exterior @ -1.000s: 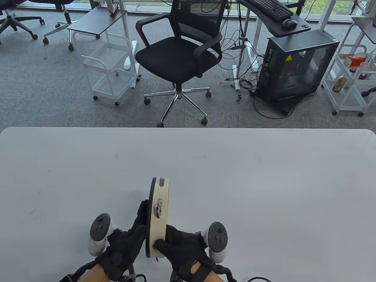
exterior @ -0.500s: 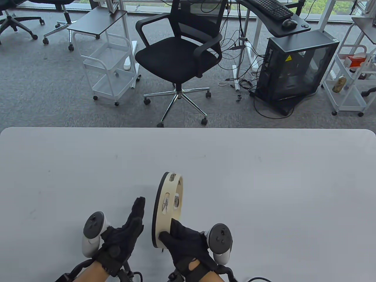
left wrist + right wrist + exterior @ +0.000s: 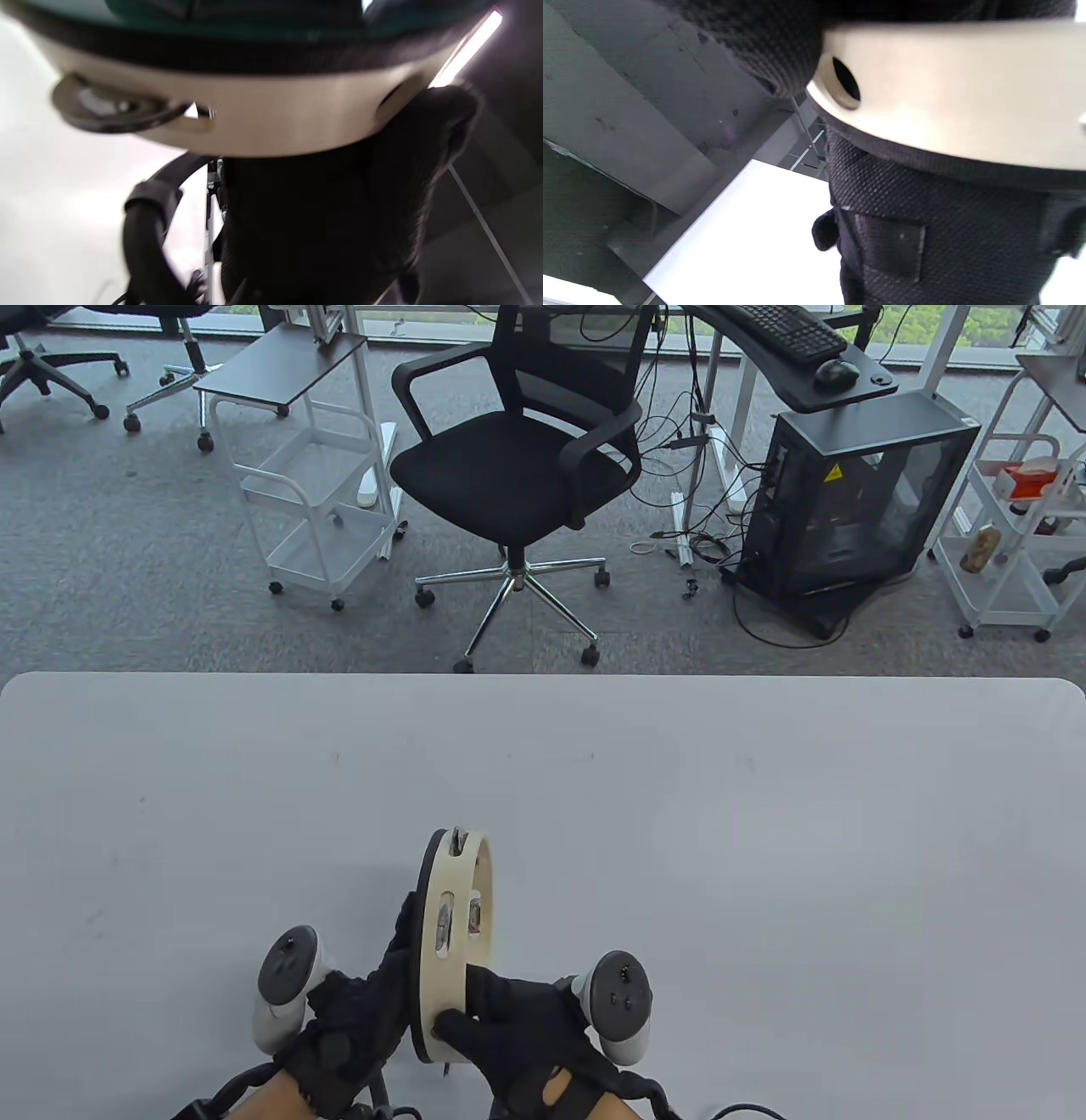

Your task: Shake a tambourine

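Right grip: my right hand [image 3: 526,1039] was closed on the near end of the tambourine [image 3: 450,937], thumb over the pale frame, so I judged it carried the whole weight for shaking.
Left grip: my left hand [image 3: 361,1018] lay flat with straight fingers against the dark drumhead side; it held nothing, and I think it served as a striking surface.
Position: the tambourine was above the near middle of the table [image 3: 764,814], between both hands.
Orientation: it stood on edge, long axis running near to far, drumhead facing left, jingles [image 3: 443,923] facing right.
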Demonstrator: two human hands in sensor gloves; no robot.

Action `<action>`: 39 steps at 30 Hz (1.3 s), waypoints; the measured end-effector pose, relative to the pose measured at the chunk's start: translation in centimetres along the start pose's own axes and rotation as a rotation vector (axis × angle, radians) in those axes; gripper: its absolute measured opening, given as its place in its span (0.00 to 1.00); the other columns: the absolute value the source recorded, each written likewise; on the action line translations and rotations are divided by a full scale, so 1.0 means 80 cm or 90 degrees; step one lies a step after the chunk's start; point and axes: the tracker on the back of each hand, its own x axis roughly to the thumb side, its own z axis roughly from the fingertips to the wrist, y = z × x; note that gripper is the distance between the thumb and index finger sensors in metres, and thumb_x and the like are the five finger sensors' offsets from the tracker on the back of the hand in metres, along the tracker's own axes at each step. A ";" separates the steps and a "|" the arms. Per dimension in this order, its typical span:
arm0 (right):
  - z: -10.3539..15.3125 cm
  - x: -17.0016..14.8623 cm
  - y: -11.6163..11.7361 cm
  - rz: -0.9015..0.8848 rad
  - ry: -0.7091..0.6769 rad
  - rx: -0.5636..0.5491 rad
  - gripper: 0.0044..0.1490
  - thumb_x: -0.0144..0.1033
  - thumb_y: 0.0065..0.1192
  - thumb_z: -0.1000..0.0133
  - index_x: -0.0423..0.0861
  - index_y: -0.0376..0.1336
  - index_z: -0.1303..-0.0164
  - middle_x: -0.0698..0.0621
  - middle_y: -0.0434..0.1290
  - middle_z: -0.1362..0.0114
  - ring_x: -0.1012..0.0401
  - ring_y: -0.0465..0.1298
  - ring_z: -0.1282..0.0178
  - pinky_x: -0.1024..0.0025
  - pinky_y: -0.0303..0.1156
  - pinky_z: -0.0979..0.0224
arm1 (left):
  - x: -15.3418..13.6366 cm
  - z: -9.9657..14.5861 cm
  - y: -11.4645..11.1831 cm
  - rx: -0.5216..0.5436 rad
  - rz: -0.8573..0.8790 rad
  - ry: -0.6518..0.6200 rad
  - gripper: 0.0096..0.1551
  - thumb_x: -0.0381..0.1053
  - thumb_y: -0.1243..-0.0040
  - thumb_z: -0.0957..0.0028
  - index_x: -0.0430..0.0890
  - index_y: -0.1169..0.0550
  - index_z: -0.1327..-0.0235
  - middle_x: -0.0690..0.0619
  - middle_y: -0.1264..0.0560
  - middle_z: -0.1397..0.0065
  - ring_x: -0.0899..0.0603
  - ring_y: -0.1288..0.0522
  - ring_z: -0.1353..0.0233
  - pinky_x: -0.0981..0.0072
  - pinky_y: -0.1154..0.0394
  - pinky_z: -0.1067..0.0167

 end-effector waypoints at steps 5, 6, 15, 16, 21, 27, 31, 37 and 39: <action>0.000 -0.002 -0.001 -0.011 0.001 -0.008 0.33 0.39 0.62 0.45 0.30 0.66 0.38 0.36 0.76 0.40 0.44 0.82 0.47 0.35 0.69 0.38 | 0.001 -0.002 0.002 -0.012 -0.028 0.007 0.53 0.78 0.69 0.42 0.52 0.73 0.24 0.33 0.79 0.20 0.21 0.75 0.22 0.22 0.59 0.33; 0.000 -0.002 -0.001 -0.008 0.002 -0.007 0.33 0.39 0.62 0.45 0.30 0.66 0.38 0.36 0.76 0.40 0.44 0.82 0.47 0.35 0.69 0.38 | 0.001 -0.001 0.003 -0.005 -0.030 0.009 0.53 0.78 0.68 0.42 0.52 0.72 0.23 0.34 0.78 0.20 0.22 0.75 0.22 0.21 0.59 0.33; -0.012 0.001 -0.010 0.157 0.045 0.014 0.33 0.37 0.63 0.45 0.28 0.66 0.38 0.34 0.76 0.40 0.42 0.81 0.47 0.31 0.66 0.38 | 0.044 0.010 0.052 0.081 -0.414 0.059 0.52 0.76 0.58 0.42 0.50 0.58 0.16 0.34 0.68 0.15 0.21 0.64 0.18 0.19 0.55 0.34; -0.016 0.000 -0.012 0.208 0.058 0.020 0.33 0.36 0.63 0.45 0.28 0.66 0.38 0.34 0.76 0.40 0.41 0.81 0.46 0.30 0.65 0.38 | 0.050 0.015 0.059 0.100 -0.489 0.080 0.52 0.76 0.57 0.42 0.50 0.56 0.16 0.34 0.67 0.15 0.21 0.64 0.17 0.19 0.54 0.34; -0.031 -0.020 -0.041 0.489 0.147 0.022 0.32 0.35 0.63 0.45 0.29 0.66 0.37 0.34 0.75 0.38 0.39 0.79 0.43 0.28 0.61 0.35 | 0.062 0.032 0.082 0.128 -0.657 0.223 0.51 0.76 0.57 0.42 0.49 0.53 0.15 0.33 0.65 0.14 0.21 0.62 0.18 0.20 0.53 0.34; -0.042 -0.082 -0.093 0.834 0.317 0.037 0.32 0.35 0.63 0.46 0.31 0.66 0.36 0.35 0.76 0.38 0.39 0.78 0.42 0.28 0.60 0.34 | 0.047 0.030 0.080 0.050 -0.684 0.378 0.51 0.75 0.58 0.41 0.49 0.54 0.15 0.33 0.67 0.15 0.21 0.65 0.18 0.20 0.55 0.33; -0.040 -0.112 -0.108 0.915 0.380 0.069 0.32 0.36 0.63 0.46 0.32 0.66 0.36 0.37 0.76 0.37 0.39 0.78 0.40 0.28 0.60 0.34 | 0.041 0.028 0.075 0.018 -0.682 0.405 0.51 0.75 0.58 0.41 0.50 0.55 0.15 0.33 0.68 0.15 0.21 0.65 0.18 0.20 0.55 0.33; -0.032 -0.137 -0.102 0.956 0.395 0.124 0.32 0.35 0.61 0.45 0.34 0.65 0.33 0.37 0.75 0.36 0.38 0.76 0.37 0.29 0.59 0.33 | 0.034 0.025 0.072 -0.017 -0.668 0.423 0.51 0.76 0.59 0.41 0.50 0.55 0.15 0.33 0.68 0.15 0.21 0.65 0.18 0.20 0.55 0.33; -0.033 -0.139 -0.098 0.955 0.380 0.127 0.33 0.36 0.61 0.45 0.34 0.64 0.32 0.36 0.74 0.35 0.38 0.75 0.35 0.29 0.59 0.33 | 0.034 0.025 0.071 -0.022 -0.665 0.426 0.51 0.75 0.59 0.41 0.50 0.55 0.15 0.33 0.68 0.15 0.21 0.66 0.18 0.20 0.55 0.33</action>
